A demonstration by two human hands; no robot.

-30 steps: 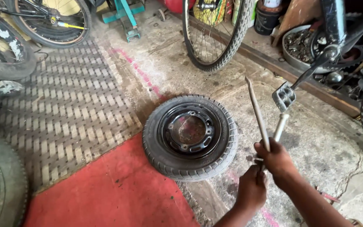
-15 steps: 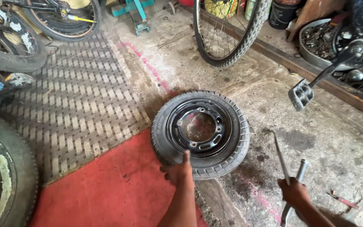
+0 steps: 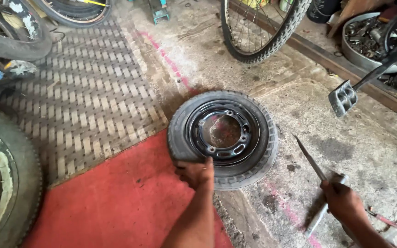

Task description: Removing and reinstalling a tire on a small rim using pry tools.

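This is a repair shop for bikes and wheels. The floor is rough, dirty concrete (image 3: 359, 151) with a red mat (image 3: 116, 202) at 7 o'clock and a woven mat (image 3: 83, 96) at 10 o'clock. A bike wheel (image 3: 263, 32) stands at 12 o'clock. More tyres (image 3: 5, 183) wait at 9 o'clock. A pan of metal parts (image 3: 368, 32) sits at 2 o'clock.
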